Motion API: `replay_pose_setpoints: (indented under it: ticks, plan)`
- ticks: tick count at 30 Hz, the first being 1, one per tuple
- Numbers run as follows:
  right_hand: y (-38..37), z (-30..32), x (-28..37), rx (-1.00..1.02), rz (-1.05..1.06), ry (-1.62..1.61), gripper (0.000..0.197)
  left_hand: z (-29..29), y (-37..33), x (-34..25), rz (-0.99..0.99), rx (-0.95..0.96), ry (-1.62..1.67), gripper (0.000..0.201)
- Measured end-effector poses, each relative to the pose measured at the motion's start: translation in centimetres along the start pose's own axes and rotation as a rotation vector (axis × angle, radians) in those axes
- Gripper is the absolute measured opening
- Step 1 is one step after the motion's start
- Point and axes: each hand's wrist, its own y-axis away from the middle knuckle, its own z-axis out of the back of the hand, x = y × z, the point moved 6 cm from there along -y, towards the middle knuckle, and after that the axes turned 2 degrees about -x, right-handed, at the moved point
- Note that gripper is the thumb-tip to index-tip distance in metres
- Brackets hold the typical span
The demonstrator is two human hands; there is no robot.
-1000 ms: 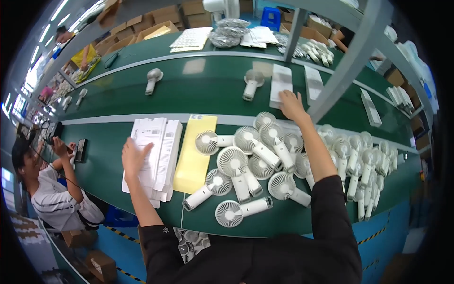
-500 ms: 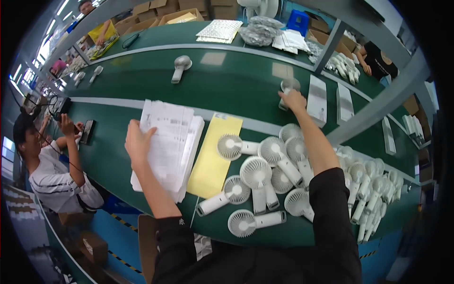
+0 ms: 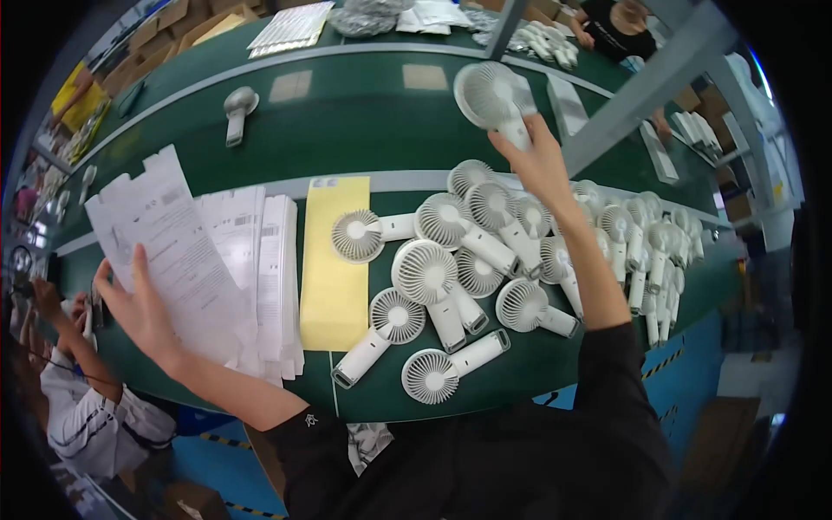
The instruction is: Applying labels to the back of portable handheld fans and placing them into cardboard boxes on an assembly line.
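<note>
A white handheld fan (image 3: 490, 94) is raised above the far part of the bench, gripped at its handle by my right hand (image 3: 539, 160). On the left, my left hand (image 3: 143, 316) has a flat white carton (image 3: 178, 234) with small print and a notched top edge, fanned out from the pile. Its thumb lies over the carton; some fingers are hidden behind. More flat cartons (image 3: 276, 269) are stacked just right of it. A yellow sheet (image 3: 334, 290) lies beside them, partly under one fan. Several white fans (image 3: 425, 271) lie loosely heaped between my forearms.
More fans (image 3: 663, 238) are crowded at the right. Long white boxes (image 3: 568, 106) lie beyond the grey frame post (image 3: 641, 95). A single fan (image 3: 237, 113) rests on the far green strip (image 3: 364, 121). Co-workers sit at the left (image 3: 87, 416) and far right (image 3: 620, 30).
My right hand has lifted a fan off the far strip. My left hand has slid a flat carton leftward, away from the stack. The view has shifted to the right.
</note>
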Motion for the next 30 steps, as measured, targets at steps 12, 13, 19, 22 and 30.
replay_pose_setpoints:
  ticks: [12,13,19,22,30]
  plan:
    - [14.6,2.8,3.0,-0.002,0.004,-0.234,0.041,-2.0,3.6,-7.9,0.08,0.043,0.514,0.036]
    - [14.5,2.6,2.9,0.003,0.051,-0.283,0.041,-2.4,3.5,-8.1,0.048,0.046,0.529,0.035]
    - [15.0,1.4,1.2,0.144,-0.384,-0.718,0.036,-3.9,4.9,-9.9,-0.055,0.067,0.526,0.032]
    - [14.8,1.6,1.1,0.146,-0.351,-0.678,0.039,-4.0,5.0,-10.1,-0.075,0.079,0.523,0.031]
    - [14.2,3.6,-0.2,0.056,-0.324,-0.445,0.033,-4.6,5.2,-10.8,0.003,0.108,0.509,0.032]
